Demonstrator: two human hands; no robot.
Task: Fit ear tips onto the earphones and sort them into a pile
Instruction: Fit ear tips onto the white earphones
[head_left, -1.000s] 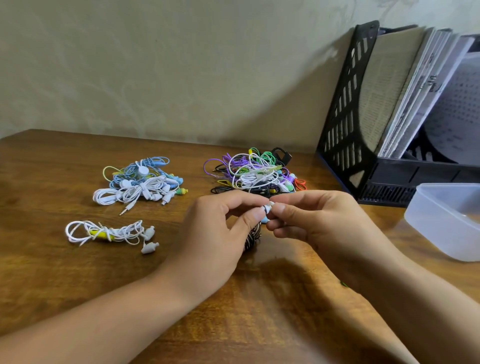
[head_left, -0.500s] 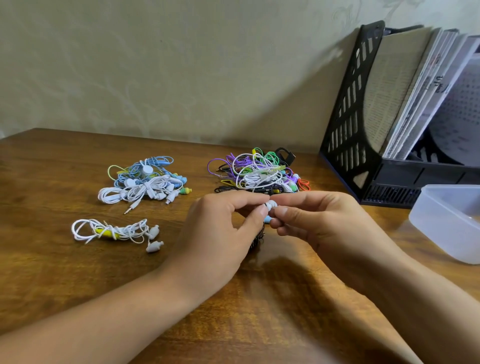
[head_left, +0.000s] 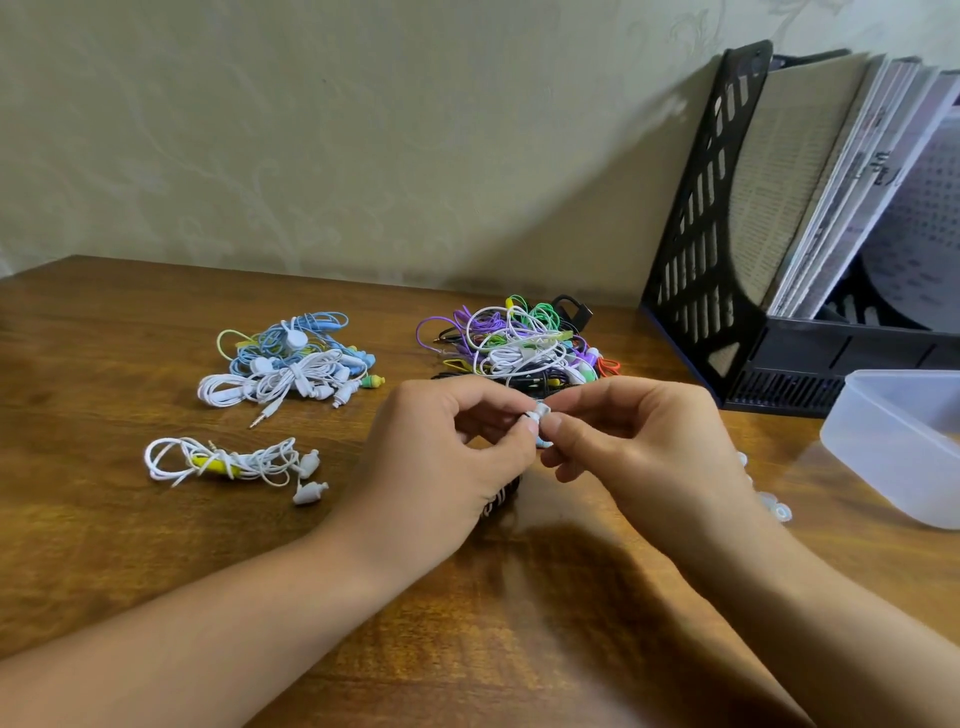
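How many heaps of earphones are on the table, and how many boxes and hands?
Earphone heaps: 3: blue and white pile, colourful pile, lone white set
Clear plastic box: 1
Black file holder: 1
Hands: 2: left hand, right hand
Total: 7

Soft, even daylight fills the scene, bright enough to show colours clearly. The file holder throws a broad, soft shadow leftward onto the wall, so light seems to come from the right. A darker shadow lies on the table under the hands. The wood shows a mild sheen near the front. The far left table edge is smeared, and straight lines bend toward the frame's edges.
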